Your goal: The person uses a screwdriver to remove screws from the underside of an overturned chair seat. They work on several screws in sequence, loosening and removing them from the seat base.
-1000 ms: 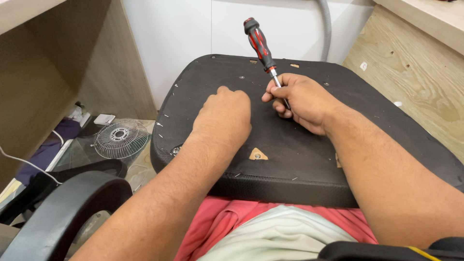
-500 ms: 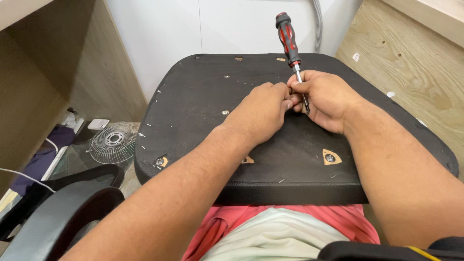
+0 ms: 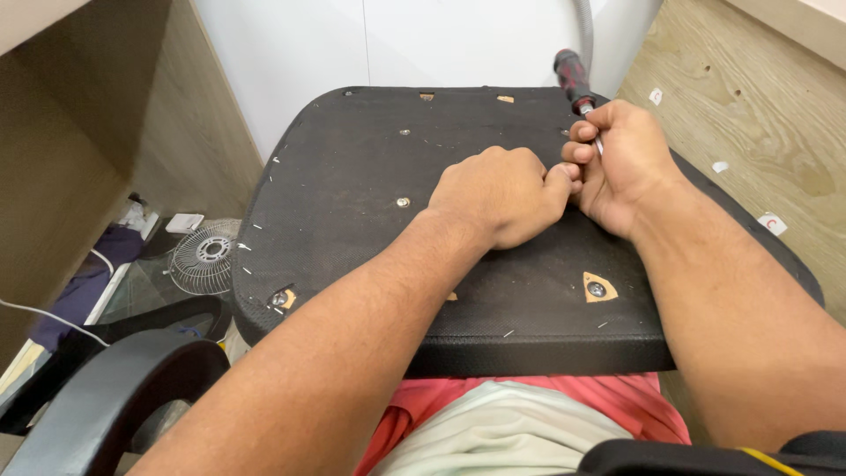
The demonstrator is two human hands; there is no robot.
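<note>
Fingers of right hand (image 3: 627,167) grip screwdriver (image 3: 575,81) — left hand (image 3: 498,196) touching.

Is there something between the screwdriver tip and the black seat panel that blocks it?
The tip is hidden: the right hand wraps the screwdriver shaft, and the left hand presses beside it on the seat panel.

Screwdriver (image 3: 575,81) tip hidden inside right hand (image 3: 621,163).

Black seat base (image 3: 370,229) across lap, hands resting on it
</note>
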